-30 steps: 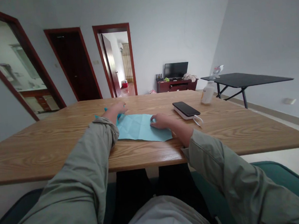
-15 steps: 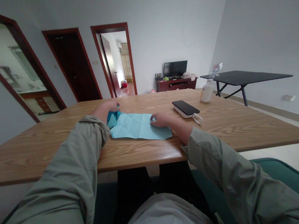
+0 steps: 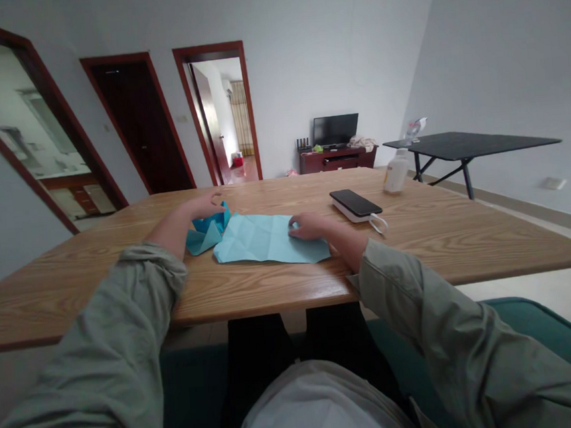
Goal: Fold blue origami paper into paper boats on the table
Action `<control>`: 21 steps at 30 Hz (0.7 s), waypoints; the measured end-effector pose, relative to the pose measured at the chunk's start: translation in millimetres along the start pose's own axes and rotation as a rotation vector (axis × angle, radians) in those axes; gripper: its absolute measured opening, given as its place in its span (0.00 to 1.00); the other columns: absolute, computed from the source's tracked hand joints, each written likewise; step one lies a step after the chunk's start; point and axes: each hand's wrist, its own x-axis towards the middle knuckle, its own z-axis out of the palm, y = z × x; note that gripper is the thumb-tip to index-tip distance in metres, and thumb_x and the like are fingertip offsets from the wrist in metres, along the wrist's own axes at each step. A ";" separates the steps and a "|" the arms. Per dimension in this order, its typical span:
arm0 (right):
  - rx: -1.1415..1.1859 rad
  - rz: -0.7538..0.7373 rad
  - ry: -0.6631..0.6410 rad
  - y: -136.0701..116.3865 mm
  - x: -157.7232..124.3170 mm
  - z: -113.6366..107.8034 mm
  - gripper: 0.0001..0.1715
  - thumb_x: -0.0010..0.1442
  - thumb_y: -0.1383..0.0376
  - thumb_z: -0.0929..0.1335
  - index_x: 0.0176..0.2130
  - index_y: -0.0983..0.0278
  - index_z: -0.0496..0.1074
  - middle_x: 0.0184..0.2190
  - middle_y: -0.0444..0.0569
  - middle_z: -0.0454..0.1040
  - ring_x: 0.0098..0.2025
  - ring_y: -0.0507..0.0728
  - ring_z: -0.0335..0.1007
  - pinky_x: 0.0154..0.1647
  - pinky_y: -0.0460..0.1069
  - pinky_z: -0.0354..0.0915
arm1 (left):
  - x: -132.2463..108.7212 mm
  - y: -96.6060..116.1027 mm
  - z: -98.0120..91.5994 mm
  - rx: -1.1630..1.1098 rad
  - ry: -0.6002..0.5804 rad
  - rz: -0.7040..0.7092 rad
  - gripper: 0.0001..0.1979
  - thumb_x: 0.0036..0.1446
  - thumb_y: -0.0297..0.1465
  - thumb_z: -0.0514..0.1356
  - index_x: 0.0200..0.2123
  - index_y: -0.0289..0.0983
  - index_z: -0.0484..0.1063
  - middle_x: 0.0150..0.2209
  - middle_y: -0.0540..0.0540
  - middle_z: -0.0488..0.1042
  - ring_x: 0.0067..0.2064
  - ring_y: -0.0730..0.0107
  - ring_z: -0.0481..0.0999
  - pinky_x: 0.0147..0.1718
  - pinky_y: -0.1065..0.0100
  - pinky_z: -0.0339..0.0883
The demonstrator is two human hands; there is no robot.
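A creased light-blue paper sheet lies on the wooden table in front of me. My right hand rests on its right edge, fingers curled and pressing it down. My left hand grips the sheet's left part, a darker blue flap lifted and folded up off the table. Both arms wear grey-green sleeves.
A black phone on a white power bank lies right of the paper, a white bottle beyond it. A black table stands at the right wall. Doorways and a TV cabinet lie behind.
My left hand has pulled back toward me and to the left, lifting the sheet's left flap up and over. My right hand has stayed in place on the paper.
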 end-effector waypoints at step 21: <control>-0.012 0.001 -0.008 -0.3 0.8 2.5 0.30 0.62 0.53 0.64 0.60 0.61 0.69 0.56 0.58 0.73 0.54 0.65 0.71 0.52 0.54 0.65 | -36.6 -23.5 19.4 0.014 0.140 0.009 0.23 0.58 0.42 0.58 0.54 0.39 0.73 0.53 0.44 0.76 0.45 0.64 0.78 0.39 0.71 0.72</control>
